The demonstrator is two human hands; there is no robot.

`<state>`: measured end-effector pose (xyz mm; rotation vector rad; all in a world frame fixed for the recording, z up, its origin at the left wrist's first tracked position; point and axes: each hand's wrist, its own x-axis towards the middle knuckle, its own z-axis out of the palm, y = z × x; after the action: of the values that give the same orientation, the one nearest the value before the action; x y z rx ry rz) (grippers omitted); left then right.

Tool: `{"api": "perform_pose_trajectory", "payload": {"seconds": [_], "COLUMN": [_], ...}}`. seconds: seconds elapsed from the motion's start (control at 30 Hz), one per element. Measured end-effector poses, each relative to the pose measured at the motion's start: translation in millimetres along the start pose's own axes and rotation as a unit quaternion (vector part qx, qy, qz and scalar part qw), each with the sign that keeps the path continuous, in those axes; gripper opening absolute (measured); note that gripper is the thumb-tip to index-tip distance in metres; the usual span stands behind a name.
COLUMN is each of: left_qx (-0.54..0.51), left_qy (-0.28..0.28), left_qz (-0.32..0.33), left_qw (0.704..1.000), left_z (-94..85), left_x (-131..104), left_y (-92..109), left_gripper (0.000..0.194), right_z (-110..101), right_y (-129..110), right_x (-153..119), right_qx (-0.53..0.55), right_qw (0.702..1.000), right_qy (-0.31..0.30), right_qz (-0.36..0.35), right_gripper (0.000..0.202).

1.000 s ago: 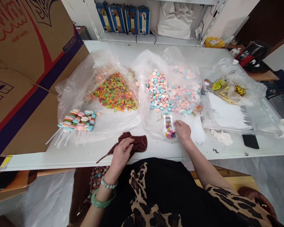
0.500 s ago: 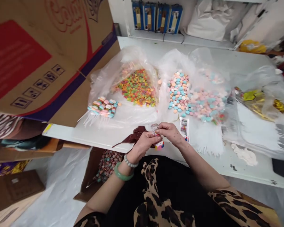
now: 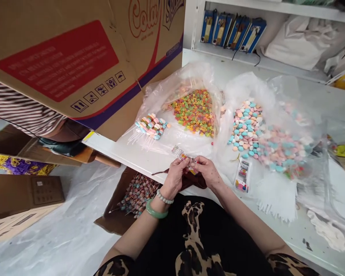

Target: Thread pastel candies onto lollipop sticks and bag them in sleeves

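Note:
My left hand (image 3: 174, 175) and my right hand (image 3: 209, 172) meet near the table's front edge, fingers pinched on a small printed plastic packet (image 3: 177, 151). Its clear upper end sticks out past my left fingers; colourful print shows between the hands. Under them lies a dark brown, thin, crumpled piece of material (image 3: 198, 181) with a trailing cord. A similar flat packet (image 3: 242, 176) rests on the table to the right of my right hand. Beyond my hands is a bunch of candy sticks (image 3: 153, 126) in pastel colours, on clear plastic.
A bag of small ring candies (image 3: 194, 111) and pastel candy pieces (image 3: 246, 126) lie farther back. White sticks (image 3: 277, 197) are at right. A large cardboard box (image 3: 94, 50) stands at left. Below the table edge is an open box of wrapped candies (image 3: 139, 193). A person's striped sleeve (image 3: 20, 103) shows behind.
The view has swung left, so things appear shifted right. Both hands keep hold of the packet, which is now tilted, with its clear end pointing up and left.

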<state>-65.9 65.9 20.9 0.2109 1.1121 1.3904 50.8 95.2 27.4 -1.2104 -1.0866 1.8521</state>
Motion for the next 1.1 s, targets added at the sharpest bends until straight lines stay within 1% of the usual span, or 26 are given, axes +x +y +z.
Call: {"api": "perform_pose_trajectory", "payload": {"seconds": [0.1,0.17,0.27,0.33,0.4,0.5,0.63,0.7,0.77,0.83,0.9,0.93,1.0,1.1], "left_qx": [-0.021,-0.035,-0.045,-0.077,-0.107,-0.141,-0.152,-0.145,-0.163,-0.195,-0.213,-0.206,-0.156,-0.086], "left_qy": [-0.011,-0.008,0.017,0.035,0.045,0.042,0.053,0.062,0.090,0.128,0.146,0.140,0.104,0.042], "left_qz": [-0.014,-0.018,-0.002,0.019,0.037,0.052,0.041,0.037,0.035,0.027,0.023,0.015,-0.018,-0.064], "left_qw": [1.000,0.999,0.999,0.996,0.993,0.988,0.986,0.987,0.982,0.972,0.966,0.968,0.982,0.993], "left_z": [-5.6,-9.2,-12.4,-12.2,-11.3,-13.3,-26.0,-32.6,-37.1,-39.9,-42.3,-43.8,-47.4,-54.4], "left_x": [3.4,4.6,5.2,6.1,8.4,14.3,24.3,29.1,33.7,37.1,37.2,35.8,30.3,22.1], "left_y": [7.3,12.6,16.2,15.7,14.9,16.9,23.0,25.1,27.5,32.0,38.6,41.9,47.0,47.7], "left_gripper": [0.037,0.037,0.034,0.033,0.032,0.028,0.029,0.025,0.020,0.019,0.018,0.020,0.028,0.031], "right_z": [0.0,-0.1,3.0,8.8,16.0,22.8,22.6,24.7,30.7,39.5,48.2,51.8,57.4,63.1], "right_y": [1.8,6.2,11.9,12.7,11.3,8.5,9.9,12.9,16.1,18.8,20.1,20.1,18.9,16.9], "right_x": [5.2,8.0,10.9,12.8,15.7,22.5,31.6,34.6,37.2,40.4,44.9,47.5,52.7,57.8], "right_qx": [-0.008,-0.036,-0.071,-0.062,-0.032,0.003,-0.013,-0.033,-0.081,-0.140,-0.178,-0.190,-0.218,-0.300], "right_qw": [0.999,0.999,0.997,0.997,0.999,1.000,0.999,0.999,0.997,0.990,0.984,0.982,0.976,0.950], "right_qy": [0.036,0.023,-0.012,-0.031,-0.039,-0.019,-0.006,0.002,0.003,-0.008,-0.021,-0.020,-0.008,0.007], "right_qz": [-0.003,0.010,0.029,0.021,0.007,0.011,0.031,0.018,0.000,-0.007,-0.003,-0.003,-0.022,-0.090], "right_gripper": [0.029,0.029,0.029,0.026,0.023,0.024,0.023,0.021,0.019,0.021,0.026,0.028,0.033,0.037]}}
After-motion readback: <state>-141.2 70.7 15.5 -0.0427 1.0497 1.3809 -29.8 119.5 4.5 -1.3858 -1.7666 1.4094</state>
